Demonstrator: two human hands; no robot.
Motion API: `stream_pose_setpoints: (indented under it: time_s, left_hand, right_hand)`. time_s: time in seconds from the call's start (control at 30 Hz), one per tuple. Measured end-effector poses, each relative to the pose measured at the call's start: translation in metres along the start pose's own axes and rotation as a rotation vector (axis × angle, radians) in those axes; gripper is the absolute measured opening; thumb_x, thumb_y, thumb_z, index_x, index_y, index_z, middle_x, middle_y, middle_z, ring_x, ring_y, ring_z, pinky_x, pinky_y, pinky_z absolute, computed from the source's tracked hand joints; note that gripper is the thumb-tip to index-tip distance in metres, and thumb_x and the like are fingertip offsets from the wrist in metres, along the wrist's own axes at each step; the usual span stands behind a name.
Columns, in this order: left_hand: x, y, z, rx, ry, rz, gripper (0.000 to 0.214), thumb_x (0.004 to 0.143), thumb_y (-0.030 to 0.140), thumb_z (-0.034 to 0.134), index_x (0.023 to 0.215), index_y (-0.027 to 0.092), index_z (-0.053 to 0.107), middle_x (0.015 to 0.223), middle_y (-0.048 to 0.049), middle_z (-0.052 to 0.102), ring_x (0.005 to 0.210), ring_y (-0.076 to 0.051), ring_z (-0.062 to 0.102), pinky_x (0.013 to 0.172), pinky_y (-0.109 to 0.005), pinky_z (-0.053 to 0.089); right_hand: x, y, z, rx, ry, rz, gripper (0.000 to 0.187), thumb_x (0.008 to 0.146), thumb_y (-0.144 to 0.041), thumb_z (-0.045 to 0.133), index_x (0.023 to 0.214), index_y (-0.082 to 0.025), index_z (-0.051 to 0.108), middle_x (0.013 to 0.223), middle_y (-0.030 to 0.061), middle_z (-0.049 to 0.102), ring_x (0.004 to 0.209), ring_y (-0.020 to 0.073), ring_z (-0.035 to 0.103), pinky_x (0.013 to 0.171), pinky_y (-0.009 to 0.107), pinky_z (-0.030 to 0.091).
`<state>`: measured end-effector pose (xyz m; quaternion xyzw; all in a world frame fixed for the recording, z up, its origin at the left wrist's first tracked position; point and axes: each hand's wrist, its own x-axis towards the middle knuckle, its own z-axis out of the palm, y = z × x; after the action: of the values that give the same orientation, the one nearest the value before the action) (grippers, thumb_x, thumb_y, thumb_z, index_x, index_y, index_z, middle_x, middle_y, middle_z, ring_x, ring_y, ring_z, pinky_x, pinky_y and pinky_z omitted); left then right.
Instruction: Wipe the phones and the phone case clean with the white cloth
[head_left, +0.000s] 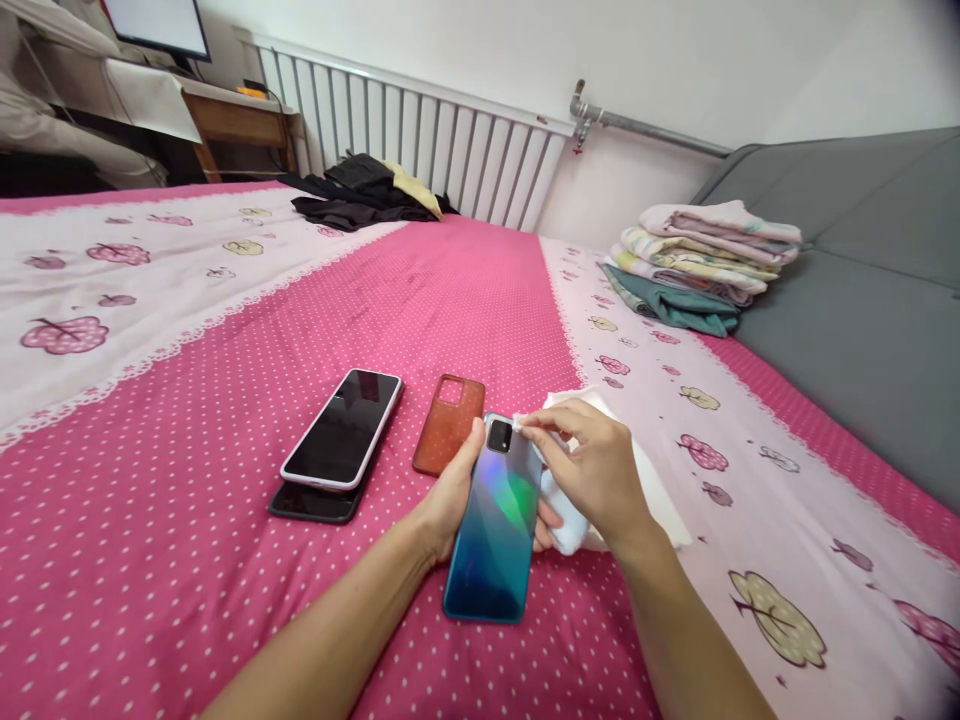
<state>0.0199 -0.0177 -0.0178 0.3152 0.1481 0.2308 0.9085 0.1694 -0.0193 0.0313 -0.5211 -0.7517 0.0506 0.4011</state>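
My left hand (450, 495) is closed around a smartphone (491, 545) with a shiny blue-green back, which faces up at me. Its thumb lies along the left edge and its fingertips show past the right edge. At the phone's top, beside the dark camera block (499, 434), my right hand (592, 465) pinches a small white wad (519, 423) that looks like tissue or cloth. Behind and below that hand lie a white cloth (660, 500) and a pale blue cloth (568, 520), partly hidden. A translucent reddish-brown phone case (448, 425) rests just left of the phone.
Left of the case, a phone in a white-edged case (343, 428) lies on top of another black phone (315, 503). Pink dotted bedding (465, 300) spreads beneath everything. Folded fabrics (697, 260) are stacked by the grey headboard (862, 260). Dark clothes (360, 195) lie near the radiator (420, 120). A person (67, 130) sits at left.
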Motion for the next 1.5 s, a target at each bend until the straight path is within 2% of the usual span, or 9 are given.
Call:
stream_pose_setpoints:
  time_s: [0.17, 0.33, 0.43, 0.57, 0.67, 0.93, 1.2, 1.3, 1.5]
  left_hand:
    - [0.001, -0.001, -0.001, -0.042, 0.002, 0.022, 0.1, 0.076, 0.076, 0.007, 0.085, -0.002, 0.068, 0.075, -0.0216, 0.066, 0.066, -0.023, 0.062, 0.068, -0.031, 0.045]
    - [0.003, 0.002, 0.0, -0.172, 0.051, 0.123, 0.085, 0.082, 0.07, 0.013, 0.094, 0.004, 0.066, 0.067, -0.0156, 0.066, 0.061, -0.024, 0.064, 0.064, -0.034, 0.048]
    - [0.002, 0.004, 0.0, -0.275, 0.105, 0.158, 0.072, 0.086, 0.064, 0.023, 0.096, 0.007, 0.065, 0.069, -0.0125, 0.067, 0.06, -0.021, 0.064, 0.062, -0.032, 0.05]
    - [0.002, 0.005, -0.001, -0.269, 0.107, 0.194, 0.073, 0.085, 0.065, 0.021, 0.097, 0.007, 0.064, 0.067, -0.0124, 0.067, 0.057, -0.021, 0.063, 0.06, -0.033, 0.05]
    - [0.002, 0.002, -0.001, -0.168, 0.066, 0.126, 0.085, 0.083, 0.069, 0.012, 0.093, 0.004, 0.066, 0.061, -0.0144, 0.065, 0.053, -0.022, 0.062, 0.058, -0.031, 0.048]
    - [0.004, -0.003, 0.0, -0.01, 0.006, 0.025, 0.097, 0.076, 0.077, 0.007, 0.08, 0.002, 0.068, 0.062, -0.0171, 0.063, 0.059, -0.021, 0.06, 0.062, -0.028, 0.045]
    - [0.004, -0.003, 0.0, 0.006, 0.006, 0.048, 0.094, 0.078, 0.074, 0.008, 0.091, 0.002, 0.068, 0.065, -0.0175, 0.064, 0.06, -0.022, 0.059, 0.06, -0.029, 0.042]
    - [0.002, 0.0, 0.001, -0.022, -0.01, 0.024, 0.098, 0.078, 0.074, 0.004, 0.095, 0.0, 0.066, 0.065, -0.0182, 0.065, 0.061, -0.023, 0.06, 0.061, -0.029, 0.042]
    - [-0.004, 0.012, 0.0, -0.19, -0.11, 0.144, 0.095, 0.077, 0.075, 0.006, 0.118, 0.005, 0.055, 0.084, -0.0171, 0.067, 0.075, -0.028, 0.065, 0.074, -0.037, 0.043]
  right_hand:
    - [-0.002, -0.003, -0.001, -0.031, -0.021, 0.044, 0.011, 0.079, -0.019, 0.058, 0.08, -0.021, 0.068, 0.078, 0.0014, 0.065, 0.067, 0.0135, 0.059, 0.064, 0.027, 0.046]
    - [-0.004, -0.008, -0.011, 0.066, -0.419, -0.006, 0.015, 0.079, -0.017, 0.058, 0.075, -0.024, 0.07, 0.075, -0.0026, 0.065, 0.056, 0.0092, 0.059, 0.061, 0.025, 0.046]
    - [-0.005, -0.012, -0.013, 0.033, -0.518, -0.051, 0.016, 0.078, -0.015, 0.059, 0.074, -0.025, 0.071, 0.071, -0.004, 0.064, 0.055, 0.0083, 0.059, 0.06, 0.024, 0.045]
    - [-0.005, -0.015, -0.009, -0.021, -0.404, -0.067, 0.015, 0.079, -0.017, 0.06, 0.077, -0.027, 0.071, 0.074, -0.0026, 0.064, 0.064, 0.0111, 0.062, 0.061, 0.024, 0.045]
    - [-0.004, -0.013, -0.005, -0.011, -0.256, -0.023, 0.012, 0.078, -0.019, 0.061, 0.077, -0.026, 0.071, 0.077, -0.0012, 0.066, 0.071, 0.0137, 0.062, 0.064, 0.026, 0.046]
    - [-0.001, -0.007, 0.001, 0.0, 0.035, 0.078, 0.007, 0.076, -0.022, 0.063, 0.074, -0.023, 0.07, 0.072, -0.0007, 0.066, 0.062, 0.0122, 0.056, 0.059, 0.026, 0.044]
    - [0.0, -0.006, 0.005, -0.047, 0.118, 0.127, 0.009, 0.077, -0.022, 0.058, 0.074, -0.02, 0.066, 0.069, 0.0009, 0.064, 0.062, 0.0137, 0.056, 0.061, 0.028, 0.044]
    - [0.001, -0.004, 0.002, -0.016, 0.097, 0.181, 0.008, 0.076, -0.023, 0.058, 0.073, -0.02, 0.066, 0.068, 0.0003, 0.065, 0.061, 0.0137, 0.057, 0.061, 0.028, 0.045]
    - [0.002, 0.0, -0.003, 0.092, 0.014, 0.317, 0.011, 0.075, -0.029, 0.061, 0.071, -0.019, 0.065, 0.066, 0.0006, 0.066, 0.061, 0.0155, 0.06, 0.061, 0.029, 0.046]
